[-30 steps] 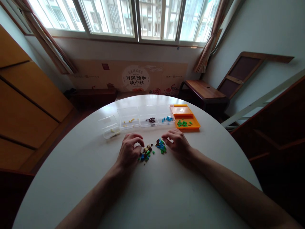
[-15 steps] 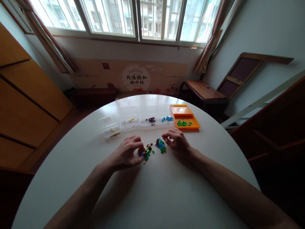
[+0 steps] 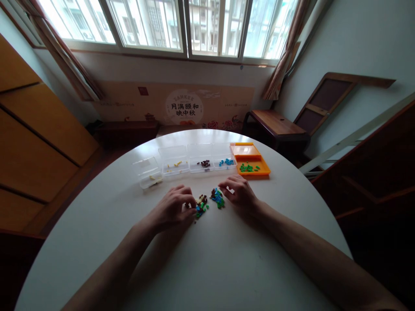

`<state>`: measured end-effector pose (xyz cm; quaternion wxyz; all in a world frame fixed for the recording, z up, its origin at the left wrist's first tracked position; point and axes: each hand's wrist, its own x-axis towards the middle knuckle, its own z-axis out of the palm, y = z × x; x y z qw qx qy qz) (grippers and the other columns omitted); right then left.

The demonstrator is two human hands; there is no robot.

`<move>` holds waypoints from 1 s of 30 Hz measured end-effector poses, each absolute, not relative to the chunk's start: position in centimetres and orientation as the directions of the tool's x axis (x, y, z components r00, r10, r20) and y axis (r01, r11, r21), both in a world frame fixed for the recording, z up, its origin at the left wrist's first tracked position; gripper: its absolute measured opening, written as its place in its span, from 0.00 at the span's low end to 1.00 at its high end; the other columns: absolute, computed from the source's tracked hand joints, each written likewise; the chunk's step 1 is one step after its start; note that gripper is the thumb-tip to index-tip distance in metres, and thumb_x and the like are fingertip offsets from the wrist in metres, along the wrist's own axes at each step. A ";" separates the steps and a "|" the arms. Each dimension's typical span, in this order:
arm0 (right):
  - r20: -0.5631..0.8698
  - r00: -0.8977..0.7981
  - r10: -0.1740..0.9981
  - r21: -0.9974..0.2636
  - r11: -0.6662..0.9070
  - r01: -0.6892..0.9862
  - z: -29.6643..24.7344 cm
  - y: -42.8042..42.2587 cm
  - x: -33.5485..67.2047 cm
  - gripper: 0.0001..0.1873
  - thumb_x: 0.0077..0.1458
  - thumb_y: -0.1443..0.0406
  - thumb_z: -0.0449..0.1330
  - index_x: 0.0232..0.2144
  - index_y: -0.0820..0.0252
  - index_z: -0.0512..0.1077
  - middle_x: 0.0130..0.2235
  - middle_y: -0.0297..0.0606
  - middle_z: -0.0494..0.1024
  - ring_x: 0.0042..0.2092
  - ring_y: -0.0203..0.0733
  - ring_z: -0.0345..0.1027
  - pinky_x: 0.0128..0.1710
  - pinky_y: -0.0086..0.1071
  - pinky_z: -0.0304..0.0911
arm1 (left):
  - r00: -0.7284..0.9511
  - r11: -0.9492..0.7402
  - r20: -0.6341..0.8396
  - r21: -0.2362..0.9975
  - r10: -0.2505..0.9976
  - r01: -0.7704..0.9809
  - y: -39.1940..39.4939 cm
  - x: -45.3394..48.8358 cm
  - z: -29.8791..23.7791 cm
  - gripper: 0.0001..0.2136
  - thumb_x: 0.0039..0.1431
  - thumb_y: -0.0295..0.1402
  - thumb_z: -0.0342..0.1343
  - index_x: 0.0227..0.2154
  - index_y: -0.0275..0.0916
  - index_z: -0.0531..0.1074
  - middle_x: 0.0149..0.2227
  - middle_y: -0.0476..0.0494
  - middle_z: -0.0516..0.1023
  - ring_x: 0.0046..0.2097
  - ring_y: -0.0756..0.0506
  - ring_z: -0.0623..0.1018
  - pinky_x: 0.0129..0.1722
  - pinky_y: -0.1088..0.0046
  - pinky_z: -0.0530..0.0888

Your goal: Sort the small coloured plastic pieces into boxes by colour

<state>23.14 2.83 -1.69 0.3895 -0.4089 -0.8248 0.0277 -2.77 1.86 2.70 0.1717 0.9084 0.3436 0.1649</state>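
My left hand is at the left side of a mixed pile of small toy bricks, brown, cream, green and blue. Its thumb and index finger are curled nearly together at the pile's edge; anything between them is too small to make out. A second pile of blue, green and brown bricks lies just to the right. Beside that pile, my right hand has its thumb and index finger bent into a pinch, and whatever the tips hold cannot be seen clearly.
Behind the piles stand clear boxes: one with a few pale pieces, one with yellow bricks, and one with brown bricks and blue bricks. An orange box holds green bricks. All stand on a round white table.
My left thumb and index finger have drawn closer together at the mixed pile, and more of the bricks show. The right hand has hardly moved. The view has shifted slightly.
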 end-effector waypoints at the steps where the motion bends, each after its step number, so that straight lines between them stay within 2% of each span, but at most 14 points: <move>1: 0.624 -0.360 0.694 -0.369 0.667 0.647 -1.6 2.8 23.0 0.06 0.56 0.69 0.58 0.30 0.59 0.75 0.30 0.37 0.77 0.33 0.39 0.69 0.37 0.32 0.60 | 0.695 -0.712 0.232 0.433 0.681 0.553 1.9 -2.7 2.6 0.04 0.56 0.33 0.58 0.28 0.40 0.74 0.32 0.47 0.72 0.37 0.47 0.69 0.40 0.69 0.66; 5: 0.588 -0.337 0.736 -0.483 0.653 0.583 -0.7 2.1 22.2 0.06 0.57 0.67 0.59 0.31 0.59 0.76 0.30 0.36 0.77 0.31 0.37 0.68 0.37 0.32 0.62 | 0.567 -0.757 0.504 0.389 0.652 0.525 1.6 -1.8 2.2 0.06 0.59 0.34 0.57 0.29 0.40 0.74 0.32 0.45 0.72 0.37 0.47 0.69 0.39 0.69 0.68; 9: 0.500 -0.409 0.763 -0.659 0.642 0.392 0.5 0.9 21.1 0.08 0.57 0.63 0.60 0.37 0.59 0.76 0.32 0.36 0.77 0.29 0.33 0.68 0.33 0.28 0.64 | 0.522 -0.807 0.685 0.168 0.509 0.566 0.5 -0.9 2.4 0.02 0.59 0.32 0.58 0.31 0.41 0.74 0.30 0.47 0.73 0.36 0.47 0.68 0.37 0.69 0.66; 11: 0.496 -0.446 0.744 -0.682 0.653 0.330 0.8 0.4 20.7 0.08 0.57 0.63 0.60 0.38 0.59 0.76 0.33 0.37 0.76 0.30 0.33 0.69 0.33 0.27 0.65 | 0.546 -0.812 0.712 0.058 0.441 0.581 0.0 -0.7 2.6 0.01 0.58 0.31 0.59 0.33 0.43 0.74 0.29 0.49 0.73 0.35 0.47 0.68 0.36 0.69 0.65; 13: 0.507 -0.456 0.731 -0.682 0.664 0.307 1.0 0.1 20.4 0.07 0.57 0.63 0.61 0.37 0.59 0.77 0.32 0.37 0.77 0.30 0.33 0.69 0.32 0.27 0.65 | 0.569 -0.821 0.729 -0.017 0.380 0.570 -0.4 -0.6 2.8 0.04 0.58 0.30 0.59 0.36 0.44 0.73 0.28 0.50 0.73 0.35 0.47 0.69 0.35 0.69 0.64; 18: 0.548 -0.424 0.721 -0.672 0.681 0.290 0.9 -0.2 20.0 0.06 0.55 0.64 0.62 0.34 0.60 0.77 0.30 0.37 0.76 0.30 0.34 0.68 0.33 0.27 0.65 | 0.601 -0.836 0.751 -0.124 0.273 0.534 -0.7 -0.8 3.2 0.06 0.58 0.27 0.59 0.36 0.44 0.71 0.27 0.51 0.74 0.35 0.48 0.70 0.36 0.69 0.63; 24: 0.579 -0.410 0.704 -0.648 0.703 0.293 0.6 -0.1 19.8 0.06 0.57 0.64 0.60 0.34 0.59 0.77 0.31 0.38 0.77 0.31 0.35 0.70 0.34 0.28 0.65 | 0.598 -0.822 0.750 -0.131 0.283 0.554 -0.7 -0.9 2.8 0.05 0.57 0.27 0.59 0.35 0.43 0.71 0.28 0.51 0.74 0.35 0.47 0.70 0.36 0.69 0.64; 27: 0.599 -0.424 0.679 -0.595 0.732 0.332 0.4 0.1 19.8 0.07 0.59 0.64 0.58 0.35 0.58 0.77 0.32 0.39 0.78 0.33 0.36 0.71 0.35 0.29 0.66 | 0.574 -0.806 0.746 -0.085 0.338 0.586 -0.6 -0.9 2.6 0.03 0.58 0.28 0.59 0.32 0.43 0.71 0.28 0.51 0.75 0.36 0.47 0.70 0.37 0.69 0.64; 30: 0.627 -0.436 0.646 -0.527 0.764 0.373 0.1 0.3 19.8 0.07 0.59 0.65 0.58 0.35 0.58 0.77 0.32 0.40 0.78 0.33 0.37 0.71 0.36 0.30 0.65 | 0.581 -0.800 0.736 -0.090 0.347 0.592 -0.5 -1.0 2.5 0.03 0.57 0.29 0.59 0.31 0.43 0.71 0.28 0.51 0.75 0.36 0.47 0.71 0.37 0.69 0.64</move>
